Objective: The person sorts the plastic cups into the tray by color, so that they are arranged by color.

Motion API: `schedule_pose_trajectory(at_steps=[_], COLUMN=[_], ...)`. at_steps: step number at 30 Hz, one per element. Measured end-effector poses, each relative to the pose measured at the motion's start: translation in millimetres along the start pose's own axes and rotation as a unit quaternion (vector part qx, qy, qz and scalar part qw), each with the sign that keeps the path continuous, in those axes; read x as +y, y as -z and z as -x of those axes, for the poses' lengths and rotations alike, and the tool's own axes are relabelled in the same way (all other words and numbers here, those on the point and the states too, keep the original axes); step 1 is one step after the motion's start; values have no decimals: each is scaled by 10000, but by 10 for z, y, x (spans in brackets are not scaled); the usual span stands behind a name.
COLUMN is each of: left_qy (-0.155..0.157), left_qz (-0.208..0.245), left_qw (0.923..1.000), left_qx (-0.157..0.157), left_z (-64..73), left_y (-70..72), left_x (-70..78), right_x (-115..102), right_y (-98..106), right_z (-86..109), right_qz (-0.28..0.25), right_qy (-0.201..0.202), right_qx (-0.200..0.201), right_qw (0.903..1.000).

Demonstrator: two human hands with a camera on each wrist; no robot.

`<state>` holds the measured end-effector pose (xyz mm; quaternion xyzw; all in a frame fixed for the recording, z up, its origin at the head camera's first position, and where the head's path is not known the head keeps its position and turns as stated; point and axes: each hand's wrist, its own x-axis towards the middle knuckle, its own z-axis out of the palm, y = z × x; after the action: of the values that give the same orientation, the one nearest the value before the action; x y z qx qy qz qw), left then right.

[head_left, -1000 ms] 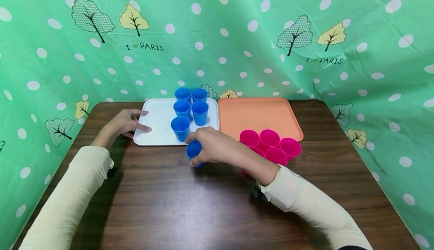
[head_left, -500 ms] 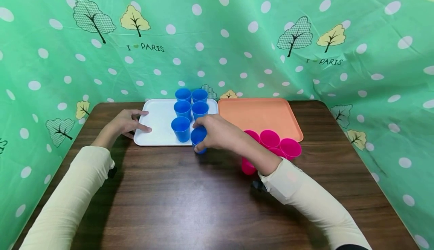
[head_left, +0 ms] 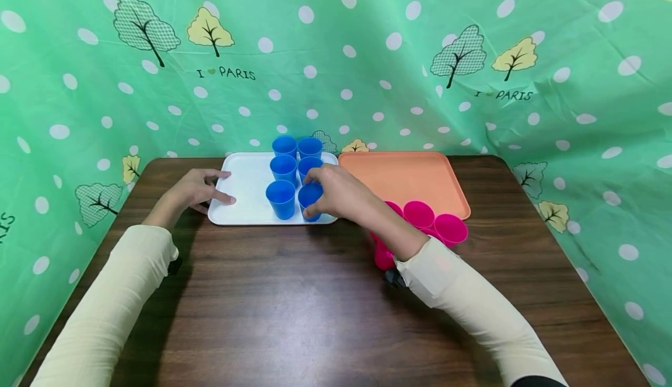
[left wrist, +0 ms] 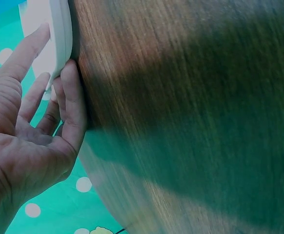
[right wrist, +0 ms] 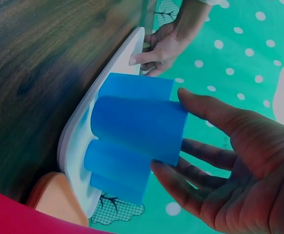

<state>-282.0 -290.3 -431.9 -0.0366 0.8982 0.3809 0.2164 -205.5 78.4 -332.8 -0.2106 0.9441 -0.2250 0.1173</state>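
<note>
At the left end of a white tray (head_left: 242, 185), my left hand (head_left: 194, 189) grips the edge; the left wrist view shows the thumb on top and other fingers curled at the rim. My right hand (head_left: 341, 193) pinches the rim of a blue cup (right wrist: 141, 127) between thumb and fingers. This cup stands upright over the tray's front right corner, beside another blue cup (head_left: 280, 199). Several more blue cups (head_left: 283, 168) stand behind in two columns on the tray, one partly hidden by my right hand.
An orange tray (head_left: 399, 177) lies against the white one on its right. In front of it, several pink cups (head_left: 450, 229) stand grouped on the dark wooden table (head_left: 273, 305), partly covered by my right forearm. A green patterned cloth (head_left: 346, 42) hangs behind the table.
My right hand has carried the blue cup from in front of the white tray back and slightly right, onto its front right corner. The left hand has stayed at the tray's edge.
</note>
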Motion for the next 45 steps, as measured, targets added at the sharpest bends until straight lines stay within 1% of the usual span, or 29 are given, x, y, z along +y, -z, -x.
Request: schedule_pose_trajectory(at_steps=[6,19,29,38,41,45], left_qy=[20,62,93,88,65,52], left_qz=[32,56,43,43,35,8], left_qw=[10000,10000,9999,9999,9999,9999], left_qx=[14,35,13,-75,-73,-105], left_z=[-8,24,23,34,39,42], left_y=[-2,-17,-19,7,8,7], left_x=[-10,16,19,2,4,10], right_x=[-12,-5,30,35,39,59], right_y=[-14,-65,-94,-99,-88,-69], right_z=[-63,-164,-187,-181,-164,-126], right_qz=[-17,-119,-308,-262,-262,-242], right_qy=[-203,-676,-718,-771,-838,-810], right_qx=[9,-86,11,-21,-5,34], right_qw=[9998,9976,9969,9967,9961,9964])
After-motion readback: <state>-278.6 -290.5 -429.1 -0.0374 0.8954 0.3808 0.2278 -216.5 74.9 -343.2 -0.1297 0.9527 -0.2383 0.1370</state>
